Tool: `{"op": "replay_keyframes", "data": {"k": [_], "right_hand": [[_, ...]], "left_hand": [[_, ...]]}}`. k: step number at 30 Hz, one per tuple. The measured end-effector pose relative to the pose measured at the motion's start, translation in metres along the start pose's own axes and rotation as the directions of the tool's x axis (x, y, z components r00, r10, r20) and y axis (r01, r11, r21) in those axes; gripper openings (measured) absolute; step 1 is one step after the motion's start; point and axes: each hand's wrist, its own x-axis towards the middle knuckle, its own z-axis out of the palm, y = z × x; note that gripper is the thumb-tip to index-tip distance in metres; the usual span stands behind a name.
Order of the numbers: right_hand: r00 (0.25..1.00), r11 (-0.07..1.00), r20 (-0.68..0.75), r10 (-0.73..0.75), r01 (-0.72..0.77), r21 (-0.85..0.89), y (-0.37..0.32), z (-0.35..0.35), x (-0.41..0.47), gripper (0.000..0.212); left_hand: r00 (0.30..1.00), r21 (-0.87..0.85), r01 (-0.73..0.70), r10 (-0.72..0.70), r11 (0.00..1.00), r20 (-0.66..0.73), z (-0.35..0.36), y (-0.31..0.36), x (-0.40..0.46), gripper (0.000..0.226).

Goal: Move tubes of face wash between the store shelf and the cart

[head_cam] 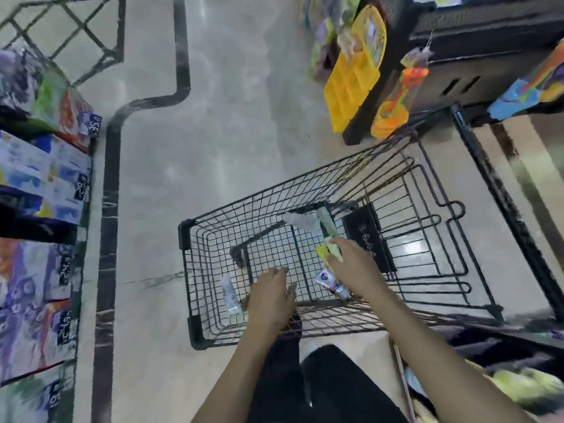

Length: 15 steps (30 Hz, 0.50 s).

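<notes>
Cart [195, 300]: black wire basket, both my hands inside it.
Right hand [351, 264]: I see it curled round the lower end of a pale green tube [328, 233] near the cart's right side; the tube's upper end leans up past a clear-looking packet [300, 222] (blurred).
Left hand [271, 296]: fingers straight and loosely spread, holding nothing, over the basket floor by the near edge.
White and blue tube [331, 282]: lies on the basket floor under my right wrist, by the near edge.
Pale tube [230, 296]: lies at the near left corner, just left of my left hand.
Shelves [45, 178]: boxed goods with price tags, on my left.
Yellow trays [351, 96]: beyond the cart's far edge.
</notes>
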Motion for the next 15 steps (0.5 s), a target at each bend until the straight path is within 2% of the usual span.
{"op": "replay_keyframes", "data": {"k": [6,9,10,12,13,15], "right_hand": [[0.981,0.976,0.054,0.185,-0.190,0.105,0.014,0.025,0.104,0.049],[0.940,0.877,0.092,0.329,-0.340,0.340,0.032,0.046,0.158,0.035],[0.909,0.792,0.127,0.396,-0.408,0.453,0.037,0.055,0.176,0.030],[0.817,0.534,0.238,0.526,-0.534,0.655,0.046,0.070,0.211,0.022],[0.771,0.398,0.300,0.562,-0.570,0.719,0.049,0.078,0.226,0.021],[0.712,0.209,0.383,0.589,-0.591,0.779,0.061,0.094,0.257,0.031]], "left_hand": [[0.992,0.091,-0.050,0.039,0.995,0.122,0.021,-0.009,0.124,0.049],[0.978,0.156,-0.130,0.101,0.979,0.181,0.041,-0.012,0.185,0.048],[0.973,0.166,-0.146,0.111,0.975,0.201,0.050,-0.013,0.205,0.049],[0.964,0.201,-0.194,0.150,0.960,0.218,0.073,-0.018,0.244,0.052],[0.959,0.223,-0.224,0.175,0.949,0.222,0.085,-0.023,0.262,0.053],[0.942,0.258,-0.304,0.249,0.917,0.226,0.111,-0.032,0.297,0.053]]}}
